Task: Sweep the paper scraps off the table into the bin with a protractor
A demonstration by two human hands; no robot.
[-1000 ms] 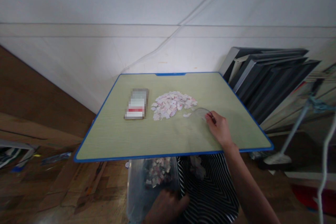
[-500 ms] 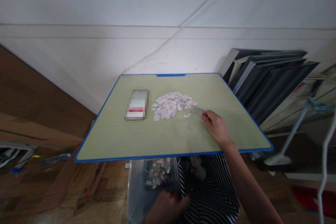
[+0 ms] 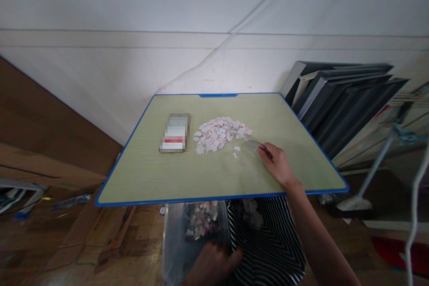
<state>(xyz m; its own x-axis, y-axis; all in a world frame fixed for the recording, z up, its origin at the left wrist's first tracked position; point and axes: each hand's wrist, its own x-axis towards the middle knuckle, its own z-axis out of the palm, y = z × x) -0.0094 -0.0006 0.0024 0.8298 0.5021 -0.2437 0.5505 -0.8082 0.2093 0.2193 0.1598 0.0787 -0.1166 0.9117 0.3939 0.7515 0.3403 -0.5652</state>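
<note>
My right hand (image 3: pixel 275 161) is over the right part of the green board, its thumb and fingers pinched on the edge of a clear curved piece of plastic (image 3: pixel 252 145). The plastic's rounded end points left, towards a few loose paper scraps (image 3: pixel 236 149). Just beyond them lies a spread heap of small white and pinkish paper scraps (image 3: pixel 219 134). Below the board's front edge, my left hand (image 3: pixel 214 262) hangs in shadow near a translucent plastic bin (image 3: pixel 174 250). Its thumb sticks out to the right, while the other fingertips are hidden.
A blue-rimmed green board (image 3: pixel 144 174) forms the work surface, with a pixelated phone-like slab (image 3: pixel 174 133) at its left. More scraps (image 3: pixel 203 221) fill part of the bin. Striped cloth (image 3: pixel 275 250) is beside it. Dark panels (image 3: pixel 345 98) lean right, near a broom (image 3: pixel 355 204).
The loose scraps in front of the heap have separated into two small bits. The clear plastic has shifted slightly and tilted differently in my right hand. My left hand stays put.
</note>
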